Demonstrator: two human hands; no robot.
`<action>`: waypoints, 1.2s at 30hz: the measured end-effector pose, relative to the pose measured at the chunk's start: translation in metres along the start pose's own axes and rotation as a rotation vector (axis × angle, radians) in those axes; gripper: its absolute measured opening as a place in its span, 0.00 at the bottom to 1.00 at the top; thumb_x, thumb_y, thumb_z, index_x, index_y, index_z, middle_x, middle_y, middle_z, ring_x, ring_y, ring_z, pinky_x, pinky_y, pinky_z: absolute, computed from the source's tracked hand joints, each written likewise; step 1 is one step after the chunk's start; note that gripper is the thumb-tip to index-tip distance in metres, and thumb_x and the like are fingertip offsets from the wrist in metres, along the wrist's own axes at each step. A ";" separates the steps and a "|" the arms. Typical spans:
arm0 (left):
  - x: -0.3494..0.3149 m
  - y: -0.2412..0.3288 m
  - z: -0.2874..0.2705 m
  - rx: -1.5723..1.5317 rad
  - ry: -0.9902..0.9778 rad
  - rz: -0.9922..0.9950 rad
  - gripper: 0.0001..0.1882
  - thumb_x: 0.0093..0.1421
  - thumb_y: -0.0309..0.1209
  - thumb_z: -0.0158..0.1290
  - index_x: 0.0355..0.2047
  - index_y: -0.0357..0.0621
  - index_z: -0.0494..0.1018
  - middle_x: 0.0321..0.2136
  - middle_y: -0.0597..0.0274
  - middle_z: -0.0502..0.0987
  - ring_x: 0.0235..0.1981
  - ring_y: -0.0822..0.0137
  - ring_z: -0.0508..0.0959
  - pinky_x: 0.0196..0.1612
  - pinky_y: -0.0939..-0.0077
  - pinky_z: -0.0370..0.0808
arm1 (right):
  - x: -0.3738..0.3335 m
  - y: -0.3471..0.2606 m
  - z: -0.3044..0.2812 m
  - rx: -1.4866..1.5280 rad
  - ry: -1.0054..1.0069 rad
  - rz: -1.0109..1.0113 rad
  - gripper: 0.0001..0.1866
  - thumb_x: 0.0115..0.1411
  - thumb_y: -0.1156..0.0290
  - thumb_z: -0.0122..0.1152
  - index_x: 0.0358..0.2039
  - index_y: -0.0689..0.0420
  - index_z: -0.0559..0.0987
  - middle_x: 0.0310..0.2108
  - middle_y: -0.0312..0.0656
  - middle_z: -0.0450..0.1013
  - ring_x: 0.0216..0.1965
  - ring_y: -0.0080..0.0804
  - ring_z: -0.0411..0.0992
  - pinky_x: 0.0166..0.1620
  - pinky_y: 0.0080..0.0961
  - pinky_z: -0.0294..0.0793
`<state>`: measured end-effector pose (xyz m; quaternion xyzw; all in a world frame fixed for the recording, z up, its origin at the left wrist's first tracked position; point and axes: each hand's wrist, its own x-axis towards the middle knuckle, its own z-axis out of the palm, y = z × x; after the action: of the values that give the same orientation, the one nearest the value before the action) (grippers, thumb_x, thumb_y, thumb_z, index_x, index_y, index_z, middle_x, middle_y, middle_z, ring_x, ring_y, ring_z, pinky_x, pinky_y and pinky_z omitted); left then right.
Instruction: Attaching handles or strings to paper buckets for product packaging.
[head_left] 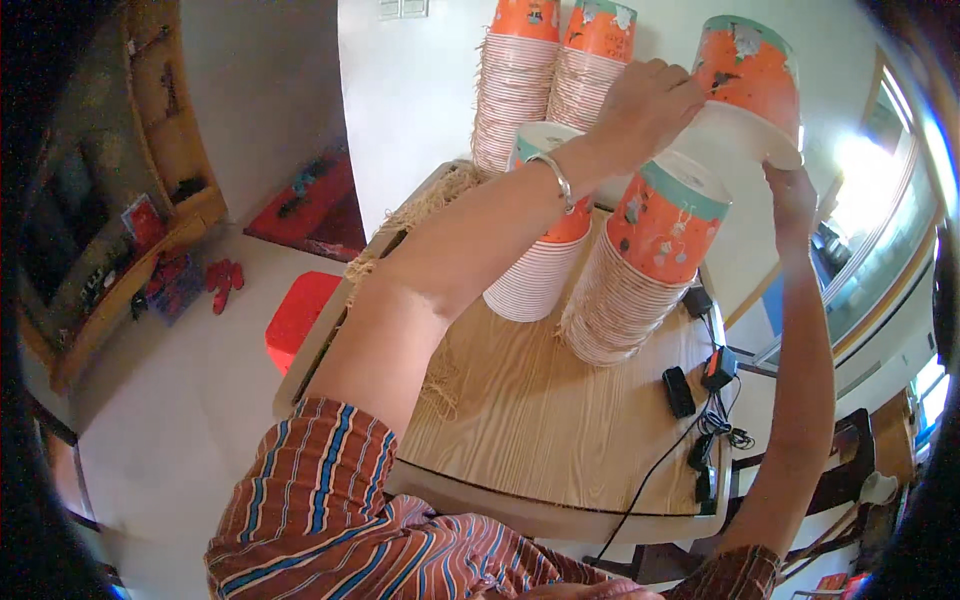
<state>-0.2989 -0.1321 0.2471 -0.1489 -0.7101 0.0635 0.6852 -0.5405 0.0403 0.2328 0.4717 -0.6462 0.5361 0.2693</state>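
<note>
An orange paper bucket (pixel 748 70) with a green band is held upside down and tilted above the table, its pale rim facing me. My left hand (pixel 648 105) grips its left side, fingers bent against the wall. On the right, my right hand (pixel 790 195) pinches the rim from below. Just under it stands a nested stack of similar upside-down buckets (pixel 668 225), with twine-like strands hanging at the rims. Another stack (pixel 545 260) is partly hidden behind my left forearm. Two taller stacks (pixel 515 90) (pixel 592 85) rise against the wall at the back.
Loose tan strands (pixel 430 205) lie along the left edge of the wood-topped table (pixel 500 400). Black adapters and cables (pixel 712 410) sit at its right edge. A red stool (pixel 300 320) stands to the left. A dark wooden chair (pixel 850 450) is at the right.
</note>
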 end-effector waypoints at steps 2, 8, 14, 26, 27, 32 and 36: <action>-0.021 -0.003 0.004 0.109 -0.073 0.001 0.08 0.52 0.28 0.57 0.33 0.44 0.73 0.31 0.57 0.75 0.34 0.54 0.75 0.38 0.63 0.73 | -0.011 0.014 0.017 0.074 0.004 0.054 0.19 0.56 0.60 0.63 0.42 0.61 0.78 0.32 0.43 0.77 0.36 0.30 0.73 0.42 0.29 0.70; -0.063 -0.016 0.007 0.038 -0.130 -0.027 0.07 0.52 0.29 0.57 0.32 0.44 0.73 0.33 0.57 0.75 0.34 0.55 0.76 0.35 0.63 0.74 | -0.043 0.023 0.058 0.192 -0.049 0.182 0.15 0.58 0.67 0.60 0.45 0.60 0.77 0.38 0.44 0.77 0.40 0.30 0.74 0.47 0.28 0.70; -0.081 -0.003 0.008 -0.041 -0.112 0.013 0.08 0.51 0.27 0.52 0.33 0.45 0.72 0.35 0.58 0.75 0.34 0.57 0.77 0.34 0.65 0.75 | -0.074 0.073 0.068 0.167 -0.048 0.169 0.15 0.60 0.71 0.55 0.47 0.61 0.75 0.39 0.42 0.77 0.41 0.29 0.72 0.46 0.26 0.70; -0.097 0.016 -0.003 -0.285 -0.097 -0.208 0.08 0.54 0.24 0.57 0.36 0.43 0.76 0.37 0.55 0.75 0.39 0.57 0.77 0.39 0.70 0.76 | -0.109 0.049 0.061 0.386 -0.202 0.220 0.19 0.61 0.71 0.57 0.53 0.61 0.73 0.46 0.36 0.75 0.46 0.24 0.69 0.51 0.26 0.68; -0.098 0.016 -0.003 -0.286 -0.100 -0.215 0.08 0.54 0.24 0.57 0.36 0.43 0.76 0.37 0.55 0.75 0.39 0.57 0.77 0.39 0.70 0.76 | -0.109 0.050 0.058 0.446 -0.239 0.325 0.19 0.61 0.72 0.57 0.53 0.61 0.73 0.47 0.38 0.75 0.49 0.25 0.69 0.53 0.27 0.67; -0.102 0.010 0.006 -0.283 -0.077 -0.180 0.07 0.54 0.24 0.56 0.35 0.42 0.76 0.37 0.56 0.75 0.39 0.58 0.77 0.40 0.70 0.76 | -0.105 0.064 0.045 0.263 -0.355 0.274 0.16 0.65 0.73 0.44 0.50 0.64 0.73 0.43 0.36 0.75 0.40 0.22 0.71 0.41 0.21 0.71; -0.106 0.004 -0.002 -0.223 -0.089 -0.189 0.07 0.54 0.25 0.57 0.35 0.42 0.77 0.36 0.57 0.75 0.39 0.59 0.77 0.40 0.71 0.76 | -0.096 0.045 0.052 0.205 -0.402 0.290 0.17 0.61 0.69 0.55 0.48 0.63 0.75 0.42 0.39 0.76 0.43 0.25 0.71 0.47 0.25 0.69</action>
<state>-0.2946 -0.1602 0.1447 -0.1539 -0.7532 -0.0741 0.6353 -0.5335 0.0206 0.1161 0.4960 -0.6897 0.5274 0.0066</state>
